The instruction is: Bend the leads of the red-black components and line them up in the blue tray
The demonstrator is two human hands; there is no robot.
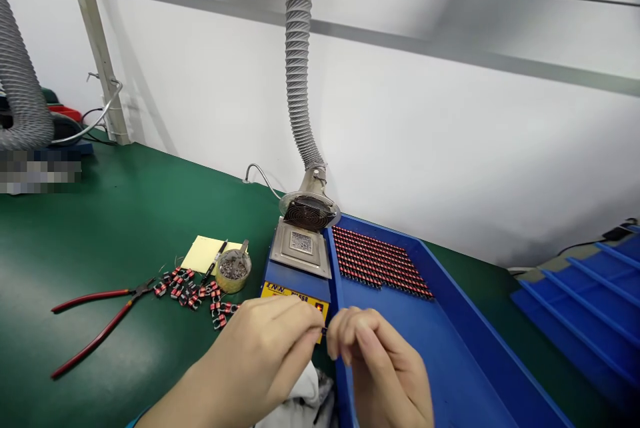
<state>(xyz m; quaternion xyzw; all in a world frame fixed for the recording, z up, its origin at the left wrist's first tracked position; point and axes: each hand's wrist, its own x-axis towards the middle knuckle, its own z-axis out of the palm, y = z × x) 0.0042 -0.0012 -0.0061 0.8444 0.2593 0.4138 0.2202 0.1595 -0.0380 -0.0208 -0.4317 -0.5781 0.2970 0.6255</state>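
My left hand (270,348) is closed in a pinch, thumb against the forefinger. Close to its right, my right hand (383,361) has its fingers curled in, the fingertips of the two hands almost meeting. A tiny dark bit shows between them, too small to name. Both hands are in front of a blue solder pot (295,291) with a yellow label and a square bath in its metal top plate. Left of it, small red-and-black parts with bare wire ends (193,287) lie in a loose pile. My right hand overlaps the near left edge of a blue tray (425,361).
Rows of red-and-black parts (377,258) fill the tray's far end. A fume hood with fan (307,211) hangs from a grey hose (297,48). Red-handled pliers (105,331), a tin of grey scraps (233,271), yellow paper (197,251) and a pen (215,263) lie leftward.
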